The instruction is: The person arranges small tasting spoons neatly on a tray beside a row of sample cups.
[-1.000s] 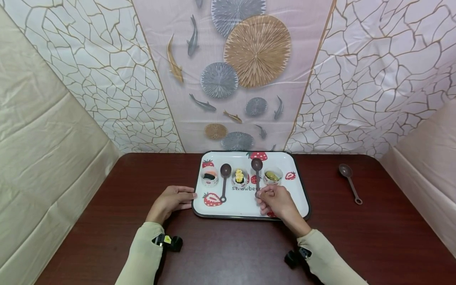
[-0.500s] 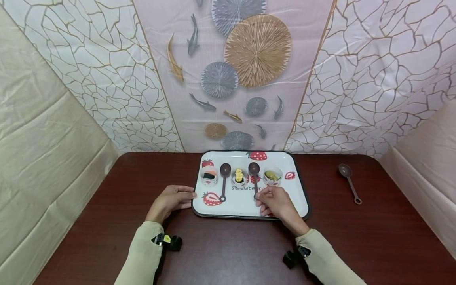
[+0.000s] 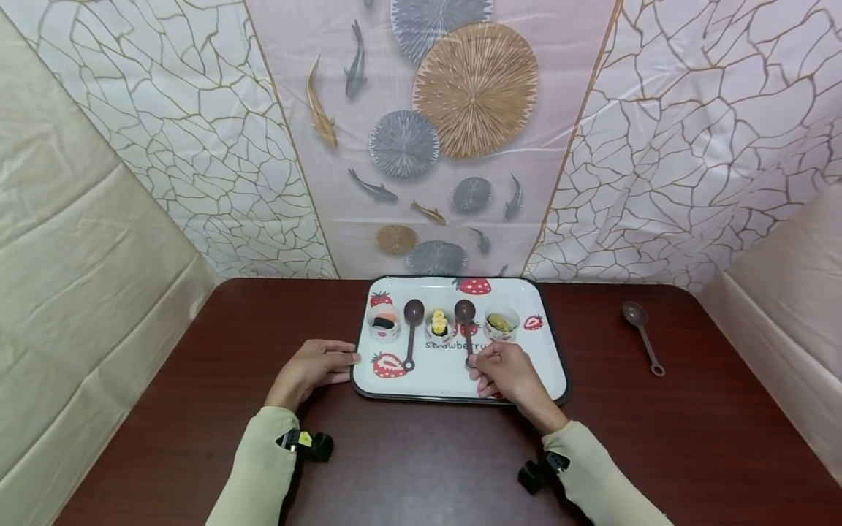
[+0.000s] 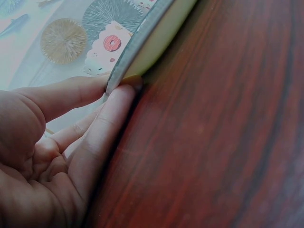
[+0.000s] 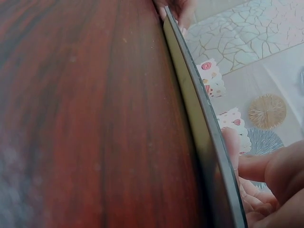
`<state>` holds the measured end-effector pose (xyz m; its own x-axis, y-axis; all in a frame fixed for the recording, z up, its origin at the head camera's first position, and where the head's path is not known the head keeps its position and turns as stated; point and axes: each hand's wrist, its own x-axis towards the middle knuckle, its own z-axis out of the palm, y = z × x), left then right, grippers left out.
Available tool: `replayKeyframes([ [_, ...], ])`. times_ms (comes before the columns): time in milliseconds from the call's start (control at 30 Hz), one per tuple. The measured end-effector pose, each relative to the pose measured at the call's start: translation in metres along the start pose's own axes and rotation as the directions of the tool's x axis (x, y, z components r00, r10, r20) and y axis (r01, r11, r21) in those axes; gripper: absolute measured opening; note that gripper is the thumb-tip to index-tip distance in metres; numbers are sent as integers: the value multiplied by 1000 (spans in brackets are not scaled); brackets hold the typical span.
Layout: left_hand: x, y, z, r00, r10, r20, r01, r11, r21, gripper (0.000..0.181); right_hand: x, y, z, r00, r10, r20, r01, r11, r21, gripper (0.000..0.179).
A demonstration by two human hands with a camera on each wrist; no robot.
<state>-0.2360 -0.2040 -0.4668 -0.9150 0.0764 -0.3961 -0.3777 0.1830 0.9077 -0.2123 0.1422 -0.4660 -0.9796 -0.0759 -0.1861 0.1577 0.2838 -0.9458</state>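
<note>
1. Nearest to us, two pale sleeves (image 3: 253, 467) reach in over the dark red-brown tabletop (image 3: 421, 467), each with a small black device (image 3: 322, 447) strapped at the wrist.
2. Next we see the left hand (image 3: 312, 371) at the left edge of the white tray (image 3: 421, 384). Its fingers pinch the dark rim; the left wrist view shows one fingertip tucked under it.
3. Opposite it, the right hand (image 3: 509, 372) leans in over the tray's near right part. Its fingers grasp the pinched spoon (image 3: 465, 313) by the handle end; whether that spoon is resting on the tray, we cannot tell.
4. The pinched spoon's brown bowl points away from us, in the gap between the middle cup and the right cup.
5. The second spoon (image 3: 414, 313), also brown, lies between the left cup and the middle cup, ring end toward us.
6. In a row across the tray we find the left cup (image 3: 384, 336) with a pink-and-black piece, the middle cup (image 3: 438, 340) with yellow bits, and the right cup (image 3: 501, 336) with green slices.
7. Well apart on the right, the third spoon (image 3: 643, 332) lies on the tabletop.
8. Farthest back, we see a patterned cloth (image 3: 473, 95) with fish and round leaves.
</note>
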Motion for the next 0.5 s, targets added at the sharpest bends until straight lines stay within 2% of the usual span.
replayKeyframes([
  [500, 2, -2, 0, 1000, -7, -5, 7, 1000, 15, 46, 0, 1, -2, 999, 0, 43, 0, 1000, -9, 25],
])
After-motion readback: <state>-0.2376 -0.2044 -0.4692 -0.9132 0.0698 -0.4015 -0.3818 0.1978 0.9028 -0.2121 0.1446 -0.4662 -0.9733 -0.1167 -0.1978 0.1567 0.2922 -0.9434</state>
